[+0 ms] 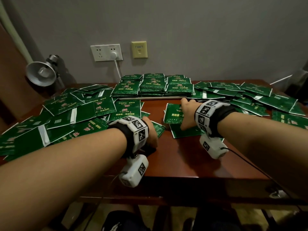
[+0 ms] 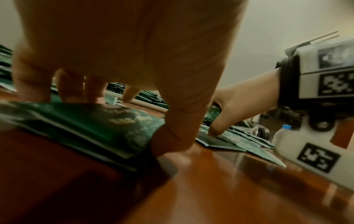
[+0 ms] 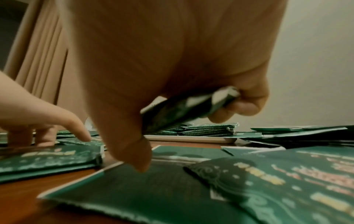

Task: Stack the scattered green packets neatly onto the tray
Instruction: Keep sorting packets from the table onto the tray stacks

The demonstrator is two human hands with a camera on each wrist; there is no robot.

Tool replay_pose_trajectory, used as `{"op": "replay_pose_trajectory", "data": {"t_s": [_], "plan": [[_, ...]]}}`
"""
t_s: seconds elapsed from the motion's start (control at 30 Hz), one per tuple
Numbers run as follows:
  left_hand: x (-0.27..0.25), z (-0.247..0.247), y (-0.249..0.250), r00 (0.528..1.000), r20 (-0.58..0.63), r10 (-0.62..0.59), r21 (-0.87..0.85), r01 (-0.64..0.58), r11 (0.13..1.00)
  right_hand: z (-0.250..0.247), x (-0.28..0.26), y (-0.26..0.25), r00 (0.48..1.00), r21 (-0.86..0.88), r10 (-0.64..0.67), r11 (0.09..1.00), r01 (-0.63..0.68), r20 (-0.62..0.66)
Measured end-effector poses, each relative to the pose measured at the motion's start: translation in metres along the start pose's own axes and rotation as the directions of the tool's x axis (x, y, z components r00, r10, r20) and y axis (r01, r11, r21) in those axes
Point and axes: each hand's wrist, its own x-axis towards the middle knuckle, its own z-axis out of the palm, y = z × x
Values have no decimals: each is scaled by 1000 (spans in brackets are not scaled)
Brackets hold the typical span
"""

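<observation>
A pale tray [image 1: 150,98] sits at the back of the dark red-brown tabletop [image 1: 183,157], close to the wall, and it already carries neat stacks of green packets [image 1: 153,85] in rows. Everything else is told from that tray.

To either side of the tray and spreading toward the front edge, loose packets [image 1: 66,114] lie overlapping, some face up with printed lettering, some showing their plain backs with a white strip.

Just in front of the tray's right end, the right hand [image 1: 187,112] is down over a few packets. In the right wrist view its fingers [image 3: 247,104] are curled round a thin bundle of packets [image 3: 184,109], held tilted against the palm, while the thumb tip touches another packet [image 3: 145,181] lying flat on the tabletop.

In front of the tray's middle, nearer the person, the left hand [image 1: 150,130] is arched over a small pile of packets [image 2: 91,128]. Its fingers [image 2: 80,91] press down on the top of the pile, and the thumb bears against the pile's near edge, so the hand grips it.

Both wrists wear white bands with black square markers.

Left of the tray, a metal clamp lamp [image 1: 41,73] stands. Behind the tray, a white plug [image 1: 113,55] sits in a wall socket.
</observation>
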Motion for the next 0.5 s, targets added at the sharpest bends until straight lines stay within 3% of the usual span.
{"op": "replay_pose_trajectory", "data": {"t_s": [0.1, 0.3, 0.5], "plan": [[-1, 8, -2, 996, 30, -88, 100, 84, 991, 2, 0, -1, 998, -14, -40, 999, 39, -57], [9, 17, -12, 986, -143, 84, 110, -69, 992, 1, 7, 3, 999, -25, -31, 999, 30, -39], [27, -13, -28, 956, -264, 128, 120, -99, 988, -7, 15, 0, 995, 84, -67, 994, 73, -80]]}}
